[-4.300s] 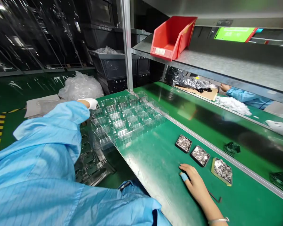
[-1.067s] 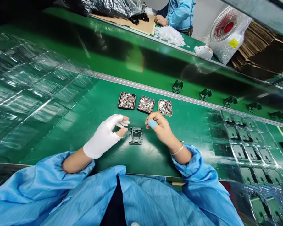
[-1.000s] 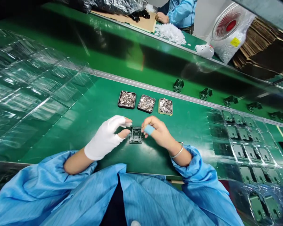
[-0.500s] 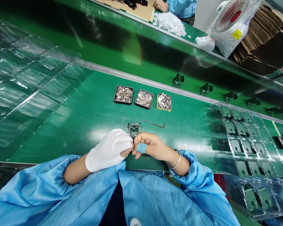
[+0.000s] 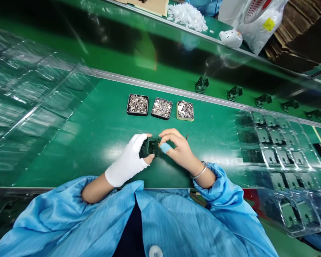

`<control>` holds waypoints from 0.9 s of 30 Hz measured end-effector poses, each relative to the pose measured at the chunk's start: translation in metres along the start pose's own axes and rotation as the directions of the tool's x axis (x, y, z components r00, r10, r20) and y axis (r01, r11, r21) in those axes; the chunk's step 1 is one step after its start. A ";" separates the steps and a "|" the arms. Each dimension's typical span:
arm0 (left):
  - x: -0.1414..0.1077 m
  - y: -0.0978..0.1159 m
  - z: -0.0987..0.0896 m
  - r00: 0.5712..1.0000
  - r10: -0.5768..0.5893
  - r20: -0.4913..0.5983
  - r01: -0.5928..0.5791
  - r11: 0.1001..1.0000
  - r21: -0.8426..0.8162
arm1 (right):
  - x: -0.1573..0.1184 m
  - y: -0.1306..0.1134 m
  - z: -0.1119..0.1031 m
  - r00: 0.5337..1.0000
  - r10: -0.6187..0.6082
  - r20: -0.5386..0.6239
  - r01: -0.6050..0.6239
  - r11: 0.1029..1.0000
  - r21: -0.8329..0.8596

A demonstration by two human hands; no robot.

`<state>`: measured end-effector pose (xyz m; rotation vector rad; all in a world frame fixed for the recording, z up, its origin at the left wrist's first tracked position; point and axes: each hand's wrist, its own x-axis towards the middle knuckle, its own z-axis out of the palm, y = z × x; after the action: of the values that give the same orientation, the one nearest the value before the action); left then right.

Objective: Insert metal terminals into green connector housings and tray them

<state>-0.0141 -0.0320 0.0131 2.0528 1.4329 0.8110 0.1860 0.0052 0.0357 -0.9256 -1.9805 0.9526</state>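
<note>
Dark green part (image 5: 152, 145), small and boxy, held near the middle of the frame above the counter (image 5: 107, 121). Slots and ridges on the side facing up; darker toward its left, where the hand shades it. Fine detail too small to read.

Left hand (image 5: 130, 157) in a white glove (image 5: 120, 167) with bare fingertips. Comes in from lower left, wrist roughly straight; fingers clasp the green part, thumb on its near edge, a fingertip on its far edge.

Right hand (image 5: 179, 150) bare, angled in from lower right, knuckles up, fingers bent. Blue wrap (image 5: 165, 147) on thumb; bracelet (image 5: 199, 172) at wrist. Thumb and forefinger meet at the part's right edge; cannot tell whether they pinch anything small. Both forearms run out of rolled blue sleeves (image 5: 224, 185), elbows spread.

Beyond the hands, upper middle: left dish (image 5: 137, 114), middle dish (image 5: 160, 117) and right dish (image 5: 184, 118) in a slanting row, each heaped with silvery metal bits. Right side of frame: clear tray (image 5: 310, 228) with green plates (image 5: 270, 157) in its pockets.
</note>
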 end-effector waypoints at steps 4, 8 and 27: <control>-0.003 0.010 -0.005 0.996 0.078 -0.051 -0.079 0.997 -0.012 | -0.003 -0.003 0.009 0.987 -0.162 0.019 0.163 0.979 -0.122; -0.005 0.014 -0.005 0.996 0.069 -0.050 -0.071 0.997 -0.041 | -0.005 -0.002 0.015 0.976 -0.212 0.043 0.216 0.963 -0.163; -0.007 0.011 -0.008 0.991 0.135 -0.012 -0.135 0.991 -0.010 | -0.007 -0.007 0.017 0.986 -0.161 0.034 0.164 0.974 -0.156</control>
<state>-0.0142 -0.0413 0.0254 2.1587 1.3040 0.8834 0.1733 -0.0090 0.0319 -0.8262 -2.1378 0.7239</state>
